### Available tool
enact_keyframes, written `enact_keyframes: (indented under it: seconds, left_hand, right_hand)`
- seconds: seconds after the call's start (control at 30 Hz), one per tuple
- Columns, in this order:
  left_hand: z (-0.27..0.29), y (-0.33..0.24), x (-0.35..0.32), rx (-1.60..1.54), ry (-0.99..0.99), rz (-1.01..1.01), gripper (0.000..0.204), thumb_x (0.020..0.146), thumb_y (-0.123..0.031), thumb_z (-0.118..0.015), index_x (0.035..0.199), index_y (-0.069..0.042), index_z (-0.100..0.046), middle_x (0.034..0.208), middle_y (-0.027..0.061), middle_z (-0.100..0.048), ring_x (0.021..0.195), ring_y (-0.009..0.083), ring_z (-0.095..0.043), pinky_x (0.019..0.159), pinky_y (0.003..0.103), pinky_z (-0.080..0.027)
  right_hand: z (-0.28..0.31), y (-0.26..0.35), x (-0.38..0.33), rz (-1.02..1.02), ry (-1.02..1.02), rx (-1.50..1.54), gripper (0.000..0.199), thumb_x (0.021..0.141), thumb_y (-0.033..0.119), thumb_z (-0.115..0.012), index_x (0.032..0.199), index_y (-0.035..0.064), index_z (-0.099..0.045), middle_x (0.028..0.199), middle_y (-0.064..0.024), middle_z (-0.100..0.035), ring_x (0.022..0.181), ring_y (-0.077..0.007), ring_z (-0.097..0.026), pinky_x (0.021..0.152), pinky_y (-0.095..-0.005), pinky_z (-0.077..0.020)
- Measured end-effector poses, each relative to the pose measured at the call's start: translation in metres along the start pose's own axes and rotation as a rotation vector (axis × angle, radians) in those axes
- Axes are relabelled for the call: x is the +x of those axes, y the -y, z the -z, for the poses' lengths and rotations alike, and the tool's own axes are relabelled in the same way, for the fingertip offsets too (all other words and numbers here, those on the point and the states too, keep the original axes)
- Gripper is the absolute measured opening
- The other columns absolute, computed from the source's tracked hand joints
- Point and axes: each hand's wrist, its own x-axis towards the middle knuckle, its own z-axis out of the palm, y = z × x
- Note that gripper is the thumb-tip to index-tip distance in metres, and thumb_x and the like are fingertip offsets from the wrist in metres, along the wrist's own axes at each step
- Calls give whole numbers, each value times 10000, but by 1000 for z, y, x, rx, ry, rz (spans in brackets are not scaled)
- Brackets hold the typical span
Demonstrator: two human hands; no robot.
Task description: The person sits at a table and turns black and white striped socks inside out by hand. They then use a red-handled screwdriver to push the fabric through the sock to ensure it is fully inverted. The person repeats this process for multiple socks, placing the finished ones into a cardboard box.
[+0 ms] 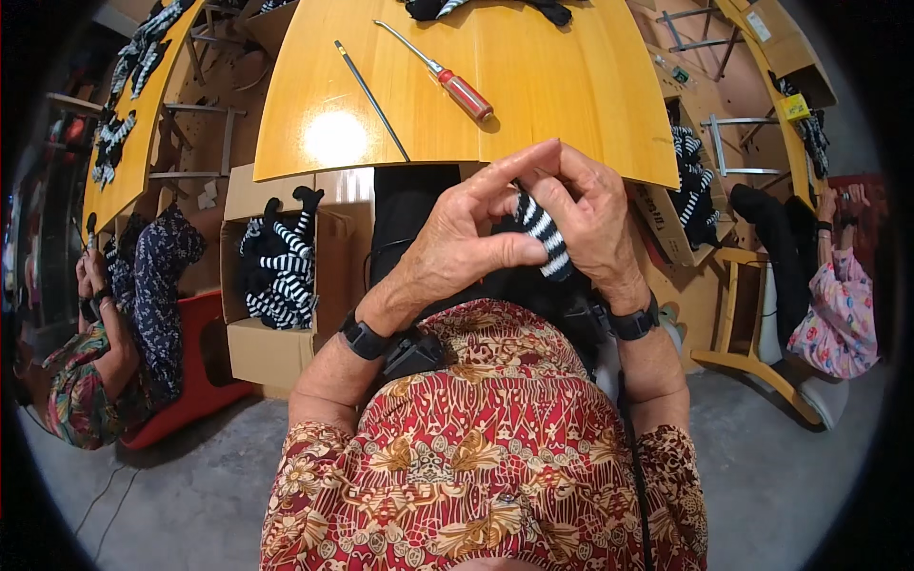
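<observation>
Just off the near edge of the yellow desk (pixel 571 105), the left hand (pixel 462 228) and right hand (pixel 597 214) pinch a black-and-white striped knit piece (pixel 546 229) between them; even, light thumb pressure should stop its fabric slipping or stretching.

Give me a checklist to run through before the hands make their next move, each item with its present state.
1. Striped knit piece steadied by both left hand and right hand: ok.
2. Whole knit piece visible for inspection: not ok, fingers cover part of it.
3. Anything inside the knit piece: cannot tell.
4. Red-handled screwdriver lying on the table, apart from the hands: ok.
5. Dark rod well back from the table's near edge: not ok, one end lies close to it.
6. Left cardboard box open: ok, striped pieces inside.
</observation>
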Motion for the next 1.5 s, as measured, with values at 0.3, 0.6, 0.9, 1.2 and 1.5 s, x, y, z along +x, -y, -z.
enact_keyframes:
  seconds: [0.3, 0.6, 0.9, 1.2, 1.5]
  left_hand:
    - [24, 20, 3, -312, -208, 30, 538, 868, -128, -690, 1337, -3, -458, 906, -8, -661, 868, 64, -602, 807, 205, -466]
    - [15, 16, 8, -375, -258, 25, 520, 829, -44, -707, 1307, -47, -502, 885, -42, -616, 803, 25, -566, 735, 156, -449]
    - [17, 6, 9, -166, -142, 13, 640, 798, -124, -754, 1360, -42, -459, 901, -45, -602, 775, 19, -525, 705, 162, -440]
    - [2, -8, -8, -187, 117, 63, 820, 789, -45, -738, 1464, -27, -272, 1081, 90, -635, 576, 45, -600, 486, 173, -520]
    - [2, 0, -3, -456, -21, 143, 599, 874, -104, -664, 1412, -63, -406, 995, 44, -624, 537, 53, -532, 531, 186, -463]
  right_hand:
    - [-1, -11, 0, -406, 144, 280, 236, 945, 265, -599, 810, 72, -588, 655, 73, -468, 564, -2, -409, 498, -161, -346]
    - [-13, -16, 6, -178, -91, 79, 235, 930, 175, -604, 753, 25, -571, 615, 54, -464, 570, -18, -409, 498, -207, -348]
    - [-15, -7, 9, -46, -132, -67, 224, 933, 162, -586, 774, 9, -549, 644, 10, -501, 598, -59, -450, 534, -246, -397]
    - [-16, -18, -3, -125, 123, 168, 165, 930, 170, -596, 885, 11, -593, 741, -2, -555, 694, -73, -515, 643, -231, -445]
    - [-23, -40, -2, 412, -8, -233, 115, 788, 88, -636, 881, 29, -603, 792, -77, -601, 712, -210, -580, 655, -292, -464]
